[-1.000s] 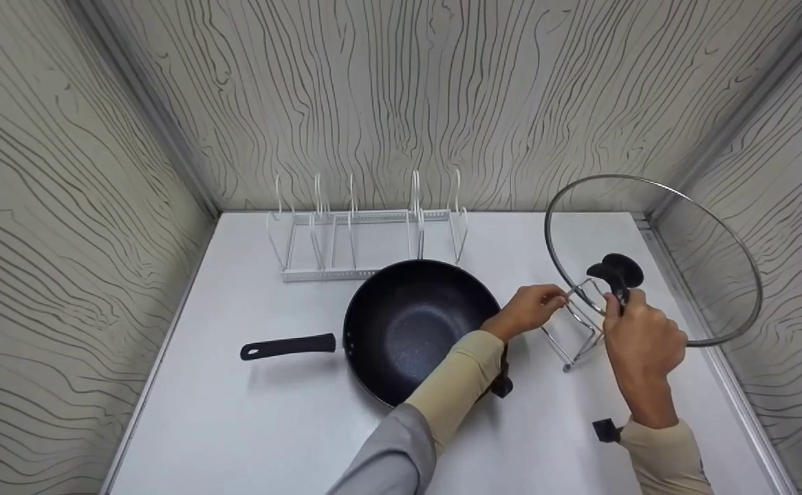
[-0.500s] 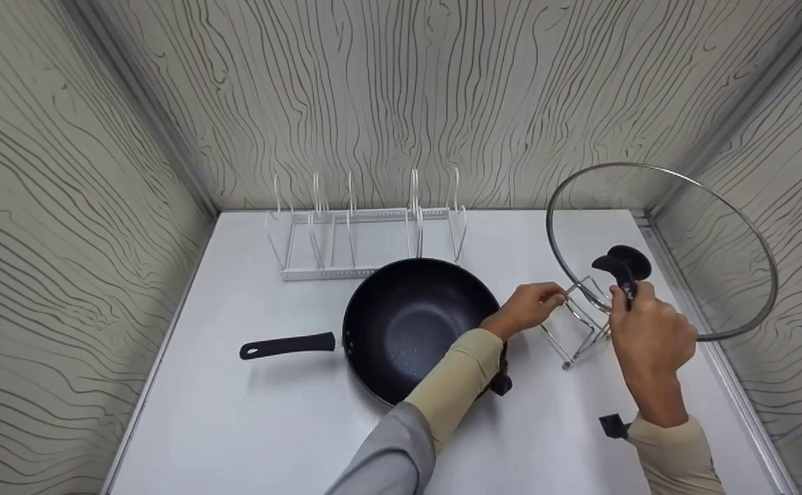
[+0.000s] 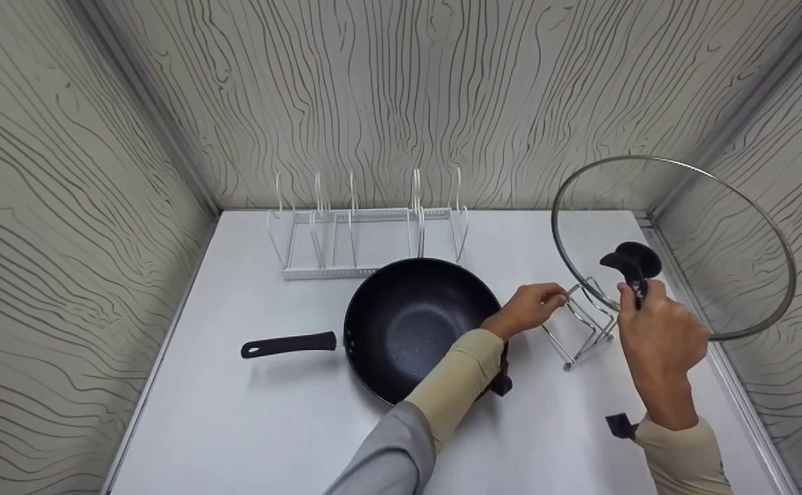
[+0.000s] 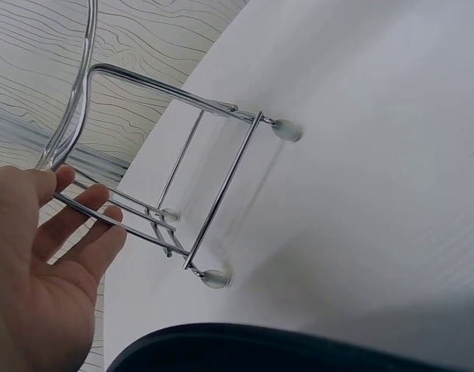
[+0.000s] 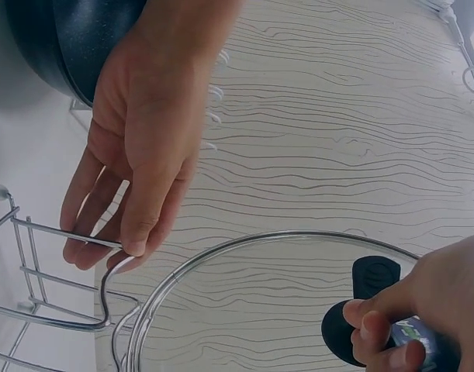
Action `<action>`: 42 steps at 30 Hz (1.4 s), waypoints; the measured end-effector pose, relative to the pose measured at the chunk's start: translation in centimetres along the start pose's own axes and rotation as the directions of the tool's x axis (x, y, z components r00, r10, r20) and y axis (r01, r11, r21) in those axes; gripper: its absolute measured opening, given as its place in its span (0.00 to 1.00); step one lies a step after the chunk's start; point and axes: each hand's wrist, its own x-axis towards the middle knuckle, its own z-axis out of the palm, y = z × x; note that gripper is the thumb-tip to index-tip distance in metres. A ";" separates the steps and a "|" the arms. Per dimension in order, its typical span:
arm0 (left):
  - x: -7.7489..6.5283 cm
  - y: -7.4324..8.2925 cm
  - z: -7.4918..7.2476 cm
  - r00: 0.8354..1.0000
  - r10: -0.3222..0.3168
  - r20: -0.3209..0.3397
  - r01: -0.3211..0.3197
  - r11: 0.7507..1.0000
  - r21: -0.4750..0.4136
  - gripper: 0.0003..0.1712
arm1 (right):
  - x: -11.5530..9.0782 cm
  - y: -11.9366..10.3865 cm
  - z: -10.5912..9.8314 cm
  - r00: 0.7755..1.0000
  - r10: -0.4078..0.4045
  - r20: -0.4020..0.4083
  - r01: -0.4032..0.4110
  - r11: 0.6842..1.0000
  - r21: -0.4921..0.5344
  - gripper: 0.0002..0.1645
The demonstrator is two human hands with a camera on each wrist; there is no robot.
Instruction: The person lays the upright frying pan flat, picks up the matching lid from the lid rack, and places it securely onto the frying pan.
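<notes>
Along the far edge and both sides, pale wood-grain walls (image 3: 346, 82) are boxing in a white table (image 3: 236, 426). Over on the right, a big glass lid (image 3: 700, 234) with a metal rim is being held up at a tilt. Around the middle, a black wok (image 3: 415, 330) is sitting with its inside facing up, its long handle (image 3: 289, 346) pointing left. Just past it on the far side, a white rack (image 3: 329, 273) is standing near the back wall, with the wok covering part of its near rail from the head view.

Right of the wok, a shiny wire stand (image 3: 583, 318) is standing on the table, and the lid's rim is overlapping its top. Can't tell whether they're actually touching, tbh.

As for the hands, the right hand (image 3: 662, 337) is gripping the lid by its black knob (image 3: 626, 267), fingers curling round it. The left hand (image 3: 530, 307) is reaching across the wok's near right part and pinching the stand's top wire between thumb and fingers. Smallest bits: little black blocks (image 3: 621, 426) are sticking out by both cuffs (image 3: 676, 443).
</notes>
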 end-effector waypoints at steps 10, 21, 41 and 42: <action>0.0 0.1 0.0 1.000 0.016 0.004 -0.016 0.999 0.031 0.14 | 0.4 -0.4 -0.7 1.000 -0.010 -0.001 0.010 1.000 0.010 0.24; 0.3 0.7 -1.2 1.000 -0.015 0.001 0.015 1.000 0.008 0.17 | 0.6 -0.7 -0.9 1.000 -0.005 -0.020 0.006 1.000 0.021 0.24; -3.3 -0.1 -10.4 0.983 0.051 -0.176 -0.049 0.999 0.013 0.15 | 0.3 -1.6 -2.1 0.998 0.050 0.037 -0.053 0.994 0.090 0.23; -3.6 -0.1 -11.1 0.982 0.056 -0.181 -0.053 0.998 0.023 0.15 | 0.3 -1.7 -2.1 0.998 0.050 0.037 -0.053 0.995 0.090 0.23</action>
